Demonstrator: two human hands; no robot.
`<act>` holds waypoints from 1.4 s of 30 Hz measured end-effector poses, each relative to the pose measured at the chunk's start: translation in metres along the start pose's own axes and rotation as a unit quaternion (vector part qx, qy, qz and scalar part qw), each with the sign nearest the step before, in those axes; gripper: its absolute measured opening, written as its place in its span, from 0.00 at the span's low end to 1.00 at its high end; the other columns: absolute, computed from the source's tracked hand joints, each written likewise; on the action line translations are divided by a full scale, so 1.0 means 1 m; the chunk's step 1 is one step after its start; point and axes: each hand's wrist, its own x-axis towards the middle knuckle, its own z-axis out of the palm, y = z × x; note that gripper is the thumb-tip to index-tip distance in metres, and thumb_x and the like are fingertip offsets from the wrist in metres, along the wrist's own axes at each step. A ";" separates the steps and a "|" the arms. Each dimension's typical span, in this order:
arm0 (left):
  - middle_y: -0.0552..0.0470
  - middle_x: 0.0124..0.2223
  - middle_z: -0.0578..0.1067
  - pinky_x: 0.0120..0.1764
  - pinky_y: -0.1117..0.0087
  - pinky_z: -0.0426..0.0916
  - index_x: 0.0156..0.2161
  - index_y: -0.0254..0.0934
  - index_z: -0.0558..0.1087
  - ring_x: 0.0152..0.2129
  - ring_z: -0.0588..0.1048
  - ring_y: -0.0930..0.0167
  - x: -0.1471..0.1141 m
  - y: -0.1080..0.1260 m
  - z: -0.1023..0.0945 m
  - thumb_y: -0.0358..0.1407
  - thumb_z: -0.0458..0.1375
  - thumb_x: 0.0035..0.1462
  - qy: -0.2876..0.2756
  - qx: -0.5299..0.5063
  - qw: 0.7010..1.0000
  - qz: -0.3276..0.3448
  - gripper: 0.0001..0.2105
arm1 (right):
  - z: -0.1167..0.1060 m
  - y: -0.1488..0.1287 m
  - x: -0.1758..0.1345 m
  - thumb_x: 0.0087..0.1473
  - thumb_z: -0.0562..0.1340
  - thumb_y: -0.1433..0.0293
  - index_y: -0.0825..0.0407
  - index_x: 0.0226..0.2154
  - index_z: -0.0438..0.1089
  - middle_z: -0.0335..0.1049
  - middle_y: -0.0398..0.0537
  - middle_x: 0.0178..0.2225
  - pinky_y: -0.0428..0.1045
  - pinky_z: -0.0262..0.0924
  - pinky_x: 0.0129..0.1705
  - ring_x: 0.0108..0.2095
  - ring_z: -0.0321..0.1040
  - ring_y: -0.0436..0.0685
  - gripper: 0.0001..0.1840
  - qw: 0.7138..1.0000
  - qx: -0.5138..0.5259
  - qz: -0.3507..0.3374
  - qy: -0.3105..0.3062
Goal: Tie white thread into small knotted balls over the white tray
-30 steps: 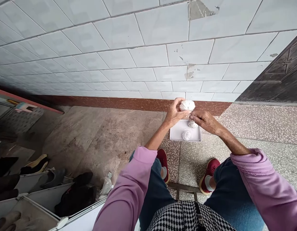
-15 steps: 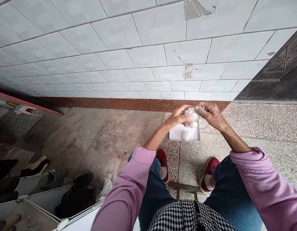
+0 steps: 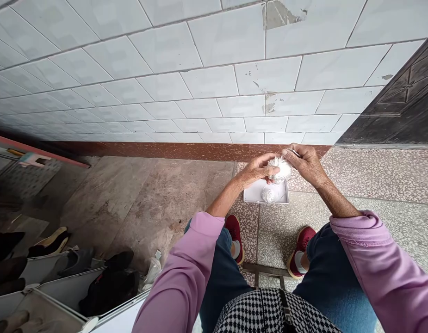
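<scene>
We list, leftmost, a partitioned rack (image 3: 125,315) holding dark footwear (image 3: 109,291); our left hand (image 3: 256,171), grasping a round, white, frilled piece (image 3: 282,170) above the far part of a shallow rectangular tray (image 3: 248,196), containing one white strand-wound ball (image 3: 268,194); our right hand (image 3: 306,164), pinching a slim implement (image 3: 295,153) beside the frills.

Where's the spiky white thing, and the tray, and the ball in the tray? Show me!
Spiky white thing (image 3: 282,169): head view, middle of its visible spiky side.
Tray (image 3: 253,193): head view, bare bottom, left of the ball.
Ball (image 3: 268,194): head view, middle of its top.
</scene>
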 end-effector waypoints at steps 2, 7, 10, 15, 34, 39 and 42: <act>0.47 0.43 0.78 0.30 0.71 0.73 0.56 0.39 0.74 0.30 0.77 0.72 -0.001 0.003 0.003 0.51 0.75 0.49 0.010 -0.032 0.999 -0.001 0.33 | 0.001 0.004 0.001 0.63 0.66 0.41 0.49 0.25 0.65 0.56 0.40 0.22 0.50 0.48 0.27 0.25 0.50 0.51 0.31 1.000 0.006 -0.002 0.001; 0.45 0.47 0.78 0.35 0.68 0.75 0.50 0.39 0.71 0.36 0.78 0.69 0.001 0.005 0.002 0.47 0.76 0.43 0.081 -0.106 0.991 0.019 0.31 | 0.003 0.014 0.003 0.66 0.62 0.41 0.49 0.25 0.63 0.55 0.39 0.22 0.49 0.47 0.28 0.25 0.50 0.51 0.32 1.000 -0.025 0.001 -0.015; 0.46 0.51 0.78 0.40 0.65 0.76 0.52 0.42 0.69 0.42 0.79 0.65 0.005 0.004 -0.005 0.46 0.76 0.42 0.133 -0.133 0.981 0.048 0.33 | 0.007 0.018 0.001 0.69 0.59 0.42 0.49 0.28 0.66 0.59 0.41 0.23 0.50 0.49 0.30 0.26 0.54 0.52 0.30 0.995 -0.076 -0.008 -0.069; 0.49 0.50 0.78 0.45 0.63 0.75 0.51 0.42 0.67 0.45 0.79 0.65 0.011 -0.003 -0.019 0.43 0.76 0.40 0.220 -0.085 0.967 0.096 0.33 | 0.019 0.014 -0.007 0.71 0.57 0.47 0.50 0.27 0.66 0.63 0.43 0.24 0.50 0.52 0.32 0.26 0.59 0.53 0.29 0.979 -0.119 -0.042 -0.163; 0.43 0.48 0.79 0.42 0.65 0.73 0.56 0.36 0.76 0.40 0.78 0.67 0.000 0.002 -0.003 0.50 0.74 0.49 0.009 0.003 1.000 0.018 0.32 | -0.001 0.010 0.002 0.60 0.70 0.43 0.49 0.24 0.61 0.51 0.37 0.22 0.49 0.43 0.27 0.24 0.45 0.49 0.32 0.999 0.042 0.008 -0.017; 0.42 0.50 0.80 0.45 0.63 0.74 0.51 0.37 0.75 0.45 0.79 0.63 0.003 0.002 -0.005 0.48 0.76 0.44 0.077 -0.122 0.989 0.033 0.31 | 0.006 0.017 0.005 0.65 0.65 0.43 0.50 0.26 0.65 0.57 0.40 0.23 0.49 0.48 0.29 0.25 0.50 0.50 0.30 1.000 -0.012 0.002 -0.028; 0.43 0.49 0.80 0.45 0.63 0.73 0.49 0.37 0.74 0.46 0.79 0.63 0.007 0.001 -0.013 0.47 0.76 0.43 0.145 -0.155 0.976 0.058 0.30 | 0.010 0.017 0.003 0.68 0.61 0.45 0.51 0.29 0.69 0.62 0.42 0.25 0.50 0.51 0.32 0.27 0.55 0.51 0.29 0.996 -0.065 -0.009 -0.060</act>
